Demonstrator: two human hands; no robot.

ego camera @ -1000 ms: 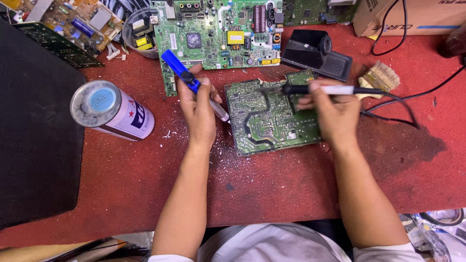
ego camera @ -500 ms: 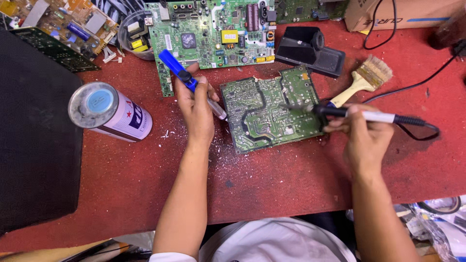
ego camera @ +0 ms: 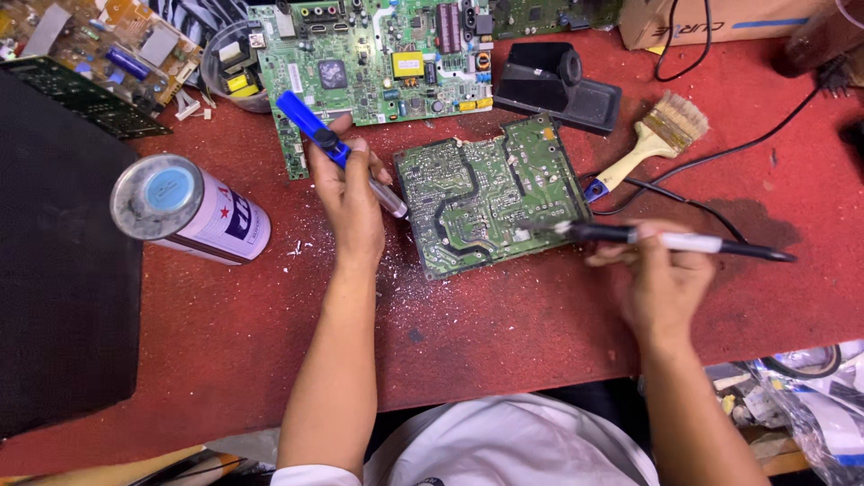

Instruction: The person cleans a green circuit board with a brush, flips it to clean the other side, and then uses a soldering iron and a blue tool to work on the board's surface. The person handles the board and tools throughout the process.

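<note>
Two bare forearms ending in an ungloved left hand [ego camera: 346, 193] and right hand [ego camera: 661, 283], white short-sleeved shirt nearest the red table's [ego camera: 225, 342] front edge.

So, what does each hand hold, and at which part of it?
The left hand grips a blue desoldering pump around its middle. The right hand holds a soldering iron by its handle.

Green circuit board [ego camera: 490, 193] traced with pale solder lines, laid on red table [ego camera: 540, 324] speckled white. Blue-handled, silver-tipped tool [ego camera: 337, 151] noted. Black-and-white soldering iron [ego camera: 670, 240]. Cream-handled brush [ego camera: 650, 144]. White can [ego camera: 193, 211], blue markings, red star.
</note>
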